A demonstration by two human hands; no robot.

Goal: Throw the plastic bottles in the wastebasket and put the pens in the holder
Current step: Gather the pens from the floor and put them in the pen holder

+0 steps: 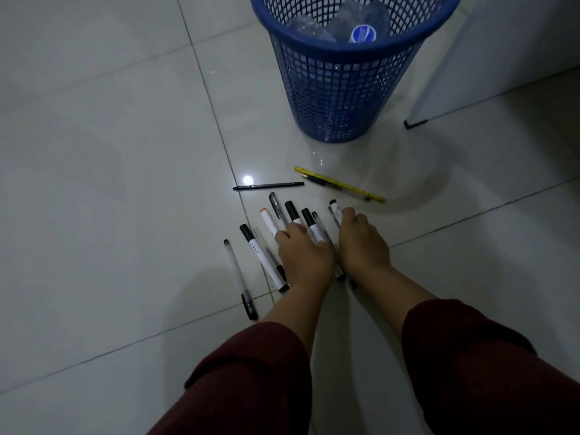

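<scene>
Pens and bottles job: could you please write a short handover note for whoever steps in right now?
Left hand: palm down on the middle pens, fingers spread, gathering; no firm grip visible.
Right hand: closed on a marker at the right end of the cluster.
Bottles: already in the blue wastebasket; none show on the floor.
Pens: all on the floor in front of the basket, including a black pen and a yellow one lying apart.
Holder: not in view.
Left: collect every pen, find the holder, put them in.
</scene>
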